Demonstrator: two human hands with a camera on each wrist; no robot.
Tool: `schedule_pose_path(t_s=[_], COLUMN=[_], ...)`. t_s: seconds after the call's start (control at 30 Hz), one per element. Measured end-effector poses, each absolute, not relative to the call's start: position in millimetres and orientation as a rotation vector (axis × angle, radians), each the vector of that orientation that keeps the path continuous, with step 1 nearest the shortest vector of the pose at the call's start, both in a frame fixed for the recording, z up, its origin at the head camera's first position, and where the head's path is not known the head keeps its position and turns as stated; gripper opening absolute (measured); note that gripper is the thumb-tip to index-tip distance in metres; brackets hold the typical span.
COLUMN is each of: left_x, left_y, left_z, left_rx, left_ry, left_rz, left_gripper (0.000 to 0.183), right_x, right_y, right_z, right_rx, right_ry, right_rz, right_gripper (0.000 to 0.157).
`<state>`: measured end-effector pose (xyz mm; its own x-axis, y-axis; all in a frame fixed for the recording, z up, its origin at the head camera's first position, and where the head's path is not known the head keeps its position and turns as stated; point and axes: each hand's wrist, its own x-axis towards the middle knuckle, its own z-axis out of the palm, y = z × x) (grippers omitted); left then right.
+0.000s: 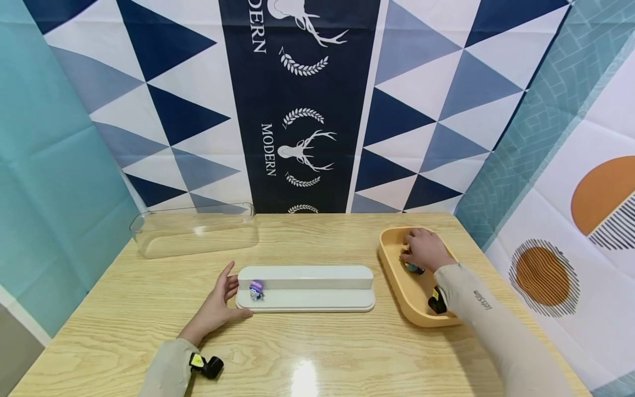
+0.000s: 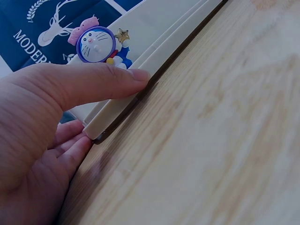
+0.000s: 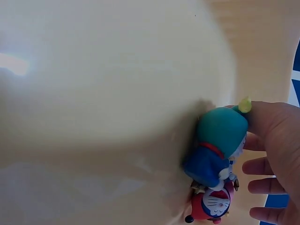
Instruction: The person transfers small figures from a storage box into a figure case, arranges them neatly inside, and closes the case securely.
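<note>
My left hand holds the left end of a white stepped display stand, thumb along its front edge and fingers round the end. On the stand's lower step, near that thumb, stands a cat figurine with a pink bow and a gold star. My right hand reaches into an orange tray. In the right wrist view its thumb passes behind the head of a figurine with a teal hood and blue coat, while the other fingers are spread apart beside it. Below that one lies a red-hooded cat figurine.
A clear plastic cover lies at the back left of the wooden table. Patterned cloth hangs behind the table and along its sides. A small black camera is strapped to the left wrist.
</note>
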<state>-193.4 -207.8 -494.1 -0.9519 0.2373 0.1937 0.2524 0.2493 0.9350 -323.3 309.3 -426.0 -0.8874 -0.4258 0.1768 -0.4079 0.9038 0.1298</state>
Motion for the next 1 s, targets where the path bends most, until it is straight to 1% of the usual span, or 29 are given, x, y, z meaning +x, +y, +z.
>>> schedule_pose_path(t_s=[0.17,0.57,0.77,1.0], left_x=[-193,-194,-195,-194], left_y=[-207,-207,-207,-208], left_z=[-493,-495,-496,-495], left_rx=[-0.495,-0.487,-0.486,-0.503], left_ry=[-2.455,-2.461,-2.474,-2.456], left_rz=[-1.875,-1.873,-1.854,-1.857], left_gripper=[0.123,0.123,0.123,0.123], right_x=[-324,-323,-325,-321], right_y=[311,308,311,309], right_z=[-428,-429,-426,-412], right_rx=[0.617,0.668,0.722,0.667], right_ry=[-2.887,-2.864,-2.841,-2.883], right_rz=[-0.153,-0.175,0.097,0.387], right_gripper=[0.024,0.025,0.022,0.019])
